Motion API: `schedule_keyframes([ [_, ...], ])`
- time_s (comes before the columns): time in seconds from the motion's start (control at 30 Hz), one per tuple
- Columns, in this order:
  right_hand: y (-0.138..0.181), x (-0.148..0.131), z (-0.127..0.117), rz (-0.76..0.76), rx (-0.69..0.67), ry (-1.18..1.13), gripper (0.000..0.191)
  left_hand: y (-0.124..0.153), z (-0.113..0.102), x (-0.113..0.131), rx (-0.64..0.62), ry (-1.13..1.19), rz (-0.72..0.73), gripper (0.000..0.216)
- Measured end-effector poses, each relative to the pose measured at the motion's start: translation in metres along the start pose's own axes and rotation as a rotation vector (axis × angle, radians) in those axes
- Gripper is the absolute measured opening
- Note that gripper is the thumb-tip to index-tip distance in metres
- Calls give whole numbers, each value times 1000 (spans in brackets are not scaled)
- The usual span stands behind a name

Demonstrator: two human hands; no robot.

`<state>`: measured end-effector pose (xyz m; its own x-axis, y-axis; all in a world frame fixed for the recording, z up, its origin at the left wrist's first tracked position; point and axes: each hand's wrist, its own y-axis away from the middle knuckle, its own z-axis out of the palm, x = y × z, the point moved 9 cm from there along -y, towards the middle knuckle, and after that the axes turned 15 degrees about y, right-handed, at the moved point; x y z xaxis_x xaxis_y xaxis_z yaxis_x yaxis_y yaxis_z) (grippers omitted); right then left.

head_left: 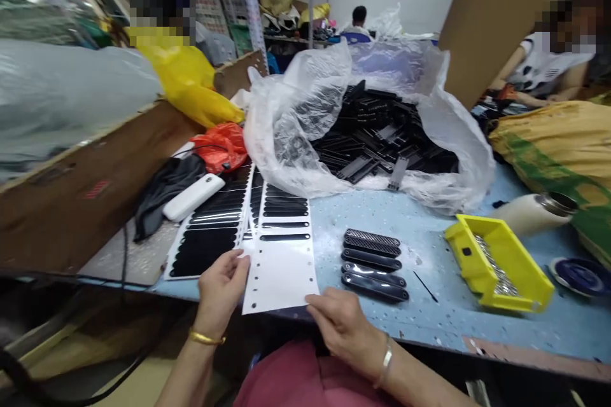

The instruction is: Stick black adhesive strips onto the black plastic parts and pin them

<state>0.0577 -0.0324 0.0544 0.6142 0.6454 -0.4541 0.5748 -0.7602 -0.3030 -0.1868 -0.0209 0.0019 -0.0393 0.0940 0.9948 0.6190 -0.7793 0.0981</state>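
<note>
Across the speckled blue worktop [415,229] here I see an open plastic bag [267,133], a white sheet [281,270], a short row of black strips [372,259], a thin dark stick [425,287], a yellow bin [525,273] and a round dark-blue item [580,275].

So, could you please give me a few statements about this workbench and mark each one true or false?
1. The right hand is at the lower right corner of the white sheet. True.
2. One hand is inside the red plastic bag. False: the left hand is by the left edge of the white sheet.
3. The yellow bin holds small metal parts. True.
4. The yellow bin stands left of the white sheet. False: it stands to the right.
5. The clear plastic bag is open, with dark pieces inside. True.
</note>
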Motion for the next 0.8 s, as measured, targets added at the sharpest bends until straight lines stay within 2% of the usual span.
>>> schedule_keyframes([
  [0.07,9,1,-20,0,145,-51,22,4,14,-1,-63,166,-139,47],
  [0.13,20,-5,-29,-68,211,-69,31,8,30,-3,-139,316,-263,45],
  [0.2,30,-13,-28,-159,200,-68,36,9,43,-5,-188,426,-327,39],
  [0.27,35,-17,-23,-195,159,-36,27,6,48,-7,-190,476,-335,33],
  [0.33,30,-16,-23,-169,167,7,19,4,49,-10,-162,493,-326,28],
  [0.43,-5,-8,-22,-88,200,13,13,5,49,-14,-123,533,-328,24],
  [0.53,-60,5,0,19,118,38,17,10,53,-14,-128,582,-333,23],
  [0.63,-104,15,29,108,-1,13,11,15,58,-10,-164,623,-337,21],
  [0.7,-119,18,43,140,-75,-19,11,15,59,-7,-190,632,-321,18],
  [0.8,-125,20,49,183,-119,-119,12,12,60,-4,-231,622,-289,16],
])
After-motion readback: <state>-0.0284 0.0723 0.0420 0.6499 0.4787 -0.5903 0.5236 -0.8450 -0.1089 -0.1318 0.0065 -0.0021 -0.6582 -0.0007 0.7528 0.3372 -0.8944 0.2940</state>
